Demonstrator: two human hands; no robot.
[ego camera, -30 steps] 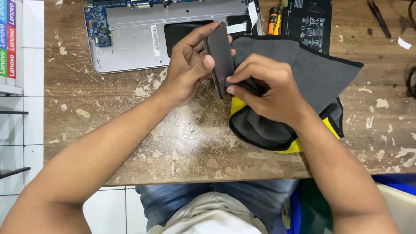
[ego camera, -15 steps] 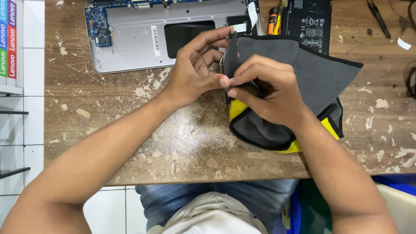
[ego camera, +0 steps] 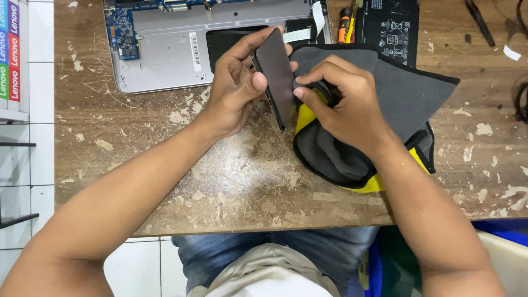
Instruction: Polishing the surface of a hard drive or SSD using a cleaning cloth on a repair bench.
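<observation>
Your left hand (ego camera: 234,91) holds a flat dark slab (ego camera: 276,74), thumb on its face and fingers wrapped behind, tilted on edge above the worn wooden bench (ego camera: 236,176). It looks like a slim drive or a phone-like panel, though from this angle you cannot be sure which. Your right hand (ego camera: 349,107) is bunched into the grey and yellow cloth (ego camera: 396,93), fingertips pinching a fold of it right against the slab's right edge. So the step in hand appears to be wiping the slab down with the cloth.

Next, you would want to keep the left grip firm while drawing the cloth along the face, and turn the slab to reach its back. The opened laptop chassis (ego camera: 165,52) lies just beyond your hands (its black battery pack (ego camera: 390,25) sits off to the right), so keep the cloth from snagging there.
</observation>
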